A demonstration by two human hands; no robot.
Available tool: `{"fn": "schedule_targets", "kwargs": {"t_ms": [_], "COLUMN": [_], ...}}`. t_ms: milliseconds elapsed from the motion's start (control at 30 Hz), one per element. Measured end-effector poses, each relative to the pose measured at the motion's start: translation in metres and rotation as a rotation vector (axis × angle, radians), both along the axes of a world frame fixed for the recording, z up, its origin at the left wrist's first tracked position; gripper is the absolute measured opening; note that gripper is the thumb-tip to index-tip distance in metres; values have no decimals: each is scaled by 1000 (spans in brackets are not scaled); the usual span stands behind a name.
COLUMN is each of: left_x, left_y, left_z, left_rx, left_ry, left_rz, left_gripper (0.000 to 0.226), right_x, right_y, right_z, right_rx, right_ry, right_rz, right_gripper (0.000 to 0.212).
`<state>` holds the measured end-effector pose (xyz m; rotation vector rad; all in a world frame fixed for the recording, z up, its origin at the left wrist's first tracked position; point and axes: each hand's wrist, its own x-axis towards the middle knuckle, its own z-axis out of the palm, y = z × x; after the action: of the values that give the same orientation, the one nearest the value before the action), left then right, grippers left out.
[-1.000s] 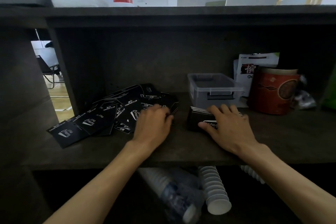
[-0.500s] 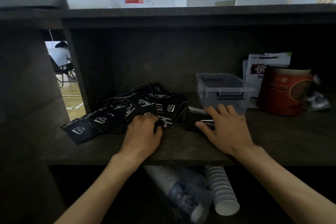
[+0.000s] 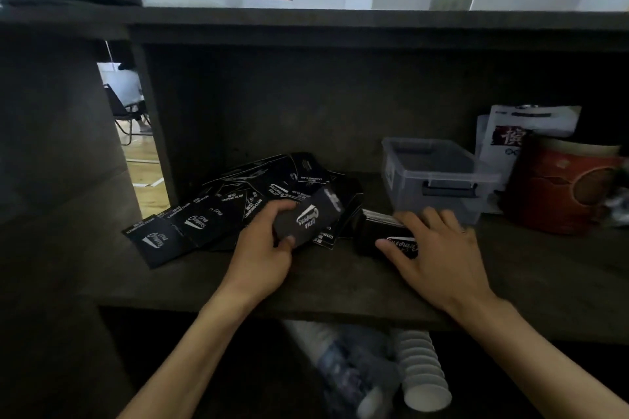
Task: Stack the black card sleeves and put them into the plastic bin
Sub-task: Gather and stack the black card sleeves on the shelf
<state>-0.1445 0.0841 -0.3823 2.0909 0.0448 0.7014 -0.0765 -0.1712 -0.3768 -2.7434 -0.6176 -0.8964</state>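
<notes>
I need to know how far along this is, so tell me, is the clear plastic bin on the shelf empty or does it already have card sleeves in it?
Empty, as far as shows: no sleeves lie inside the plastic bin, lid off.

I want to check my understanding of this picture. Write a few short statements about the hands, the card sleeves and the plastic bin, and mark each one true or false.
1. The left hand holds one black card sleeve lifted off the loose pile. True.
2. The right hand is inside the plastic bin. False: it rests on the small stack of sleeves in front of the bin.
3. The plastic bin has its lid on. False: it is open on top.
4. The stack lies to the right of the loose pile. True.
5. The red canister stands left of the bin. False: it stands to the right of it.
</notes>
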Motion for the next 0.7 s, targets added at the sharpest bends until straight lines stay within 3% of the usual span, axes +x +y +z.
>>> {"fn": "schedule_targets", "kwargs": {"t_ms": [133,300,500,700], "left_x": [-11,-19,-16,0], "left_y": [-4,-9,-20,-50], "left_z": [11,19,23,22], "left_rx": [-164,-259,21,384], "left_ry": [-190,-224,-238,-213], "left_rz": [-77,-77,-108,-93], "left_gripper": [51,45,42,46], "right_x": [-4,-5,-1,-1], "right_y": [0,2,0,-1], "right_z": [3,15,21,23], "right_rx": [-42,-46,-66,57], "right_ry": [50,198,301,356], "right_rz": [-21,-28,-7,79], "right_gripper": [65,66,60,54]}}
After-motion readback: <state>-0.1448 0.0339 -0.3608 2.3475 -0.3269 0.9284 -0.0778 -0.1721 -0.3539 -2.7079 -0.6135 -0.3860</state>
